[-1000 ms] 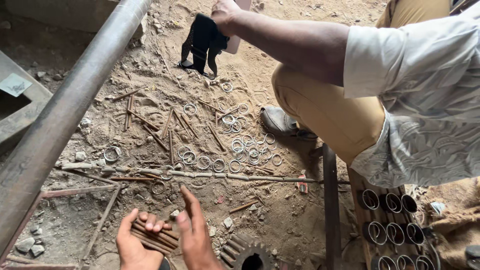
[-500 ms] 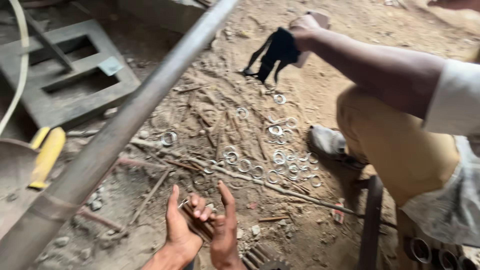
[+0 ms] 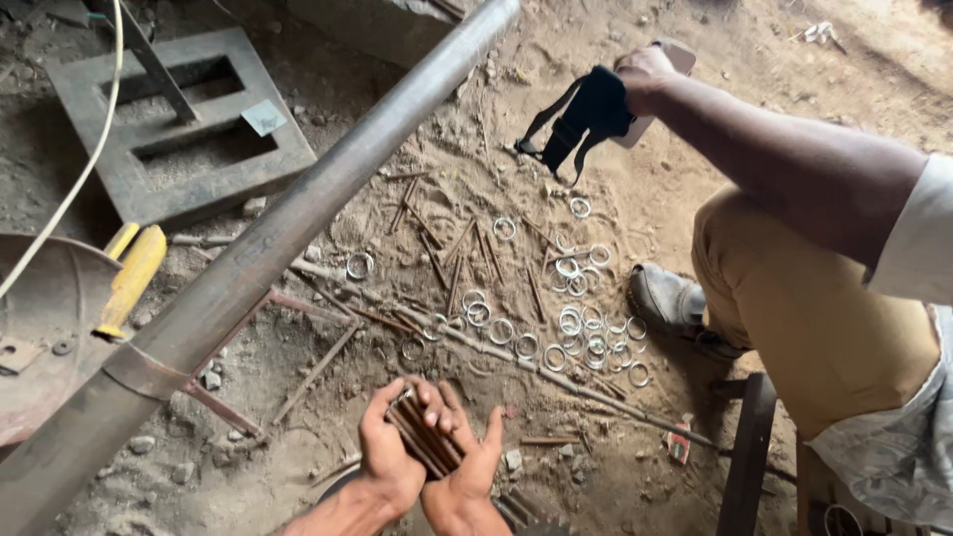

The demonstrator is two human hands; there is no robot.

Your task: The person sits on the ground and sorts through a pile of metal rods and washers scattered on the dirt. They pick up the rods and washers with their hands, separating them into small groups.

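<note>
My left hand [image 3: 382, 447] and my right hand [image 3: 467, 467] are cupped together near the bottom of the view. Between them they hold a bundle of short rusty metal rods [image 3: 425, 439]. Just beyond my hands, on the dirt floor, lie several small metal rings [image 3: 581, 323] and more loose short rods [image 3: 459, 260]. A long thin rod [image 3: 556, 375] runs across the ground among the rings.
A thick steel pipe [image 3: 298, 223] crosses diagonally from lower left to top centre. Another person crouches at the right, their hand [image 3: 645, 77] holding a black strap [image 3: 586, 111] and a flat object. A grey metal frame [image 3: 179, 129], a yellow-handled tool [image 3: 129, 278] and a rusty dish [image 3: 40, 328] lie at left.
The view has swung left, bringing the frame, yellow tool and dish into sight. My hands have closed together around the rod bundle and lifted it slightly.
</note>
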